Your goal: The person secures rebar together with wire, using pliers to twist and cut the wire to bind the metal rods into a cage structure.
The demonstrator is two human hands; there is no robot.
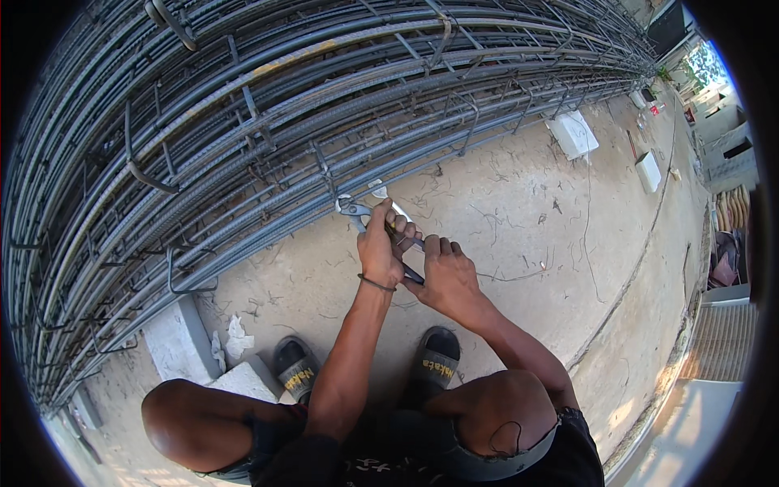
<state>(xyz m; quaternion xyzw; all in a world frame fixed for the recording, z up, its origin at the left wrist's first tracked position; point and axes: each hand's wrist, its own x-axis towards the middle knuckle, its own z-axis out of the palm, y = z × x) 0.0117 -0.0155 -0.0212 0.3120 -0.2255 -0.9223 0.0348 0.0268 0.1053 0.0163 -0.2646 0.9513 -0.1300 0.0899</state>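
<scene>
A pair of long-handled pincers (355,209) is held between my two hands, its metal head at the lower bars of a rebar cage (324,174). My left hand (381,250) is closed round the handles just behind the head. Farther back, my right hand (449,280) grips the dark handle ends, fingers curled over them. The head meets the cage where a stirrup crosses the long bars. Whether the jaws pinch a wire there is too small to tell. Behind my left fingers, a pale strip (400,213) shows on the ground.
Stacked rebar cages fill the far and left side. White blocks (174,345) stand under the left end, and another white block (574,134) is at the far right. Wire bits litter the concrete floor (519,211). My sandalled feet (441,357) are below my hands.
</scene>
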